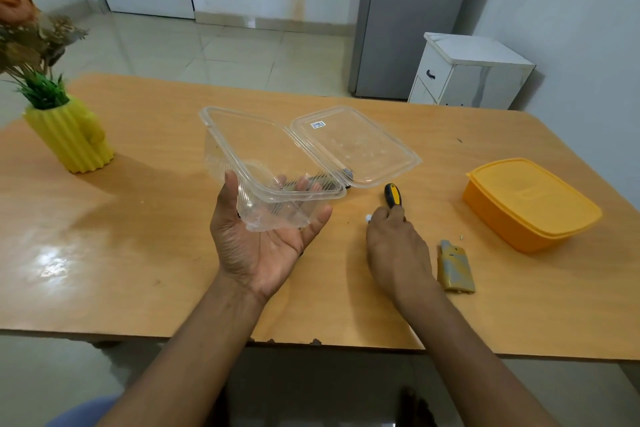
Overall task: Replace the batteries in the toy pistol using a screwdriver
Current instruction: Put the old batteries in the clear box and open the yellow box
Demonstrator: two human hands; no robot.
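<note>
My left hand (265, 246) holds a clear plastic clamshell box (256, 156) from below, lifted and tilted over the table, its hinged lid (356, 146) lying open to the right. A dark object shows blurred through the box bottom near the hinge (325, 182); I cannot tell what it is. My right hand (396, 246) rests on the table, fingers closed around the yellow-and-black screwdriver (393, 194). A small white object (367, 218) sits by its fingertips. A yellow-grey battery cover (454, 270) lies just right of that hand, with a tiny screw (461, 237) beyond it.
A closed orange plastic container (530, 204) stands at the right. A yellow ribbed vase (72, 139) with artificial flowers stands at the far left. The wooden table (138, 253) has its front edge close to me. A white cabinet (467, 76) stands behind the table.
</note>
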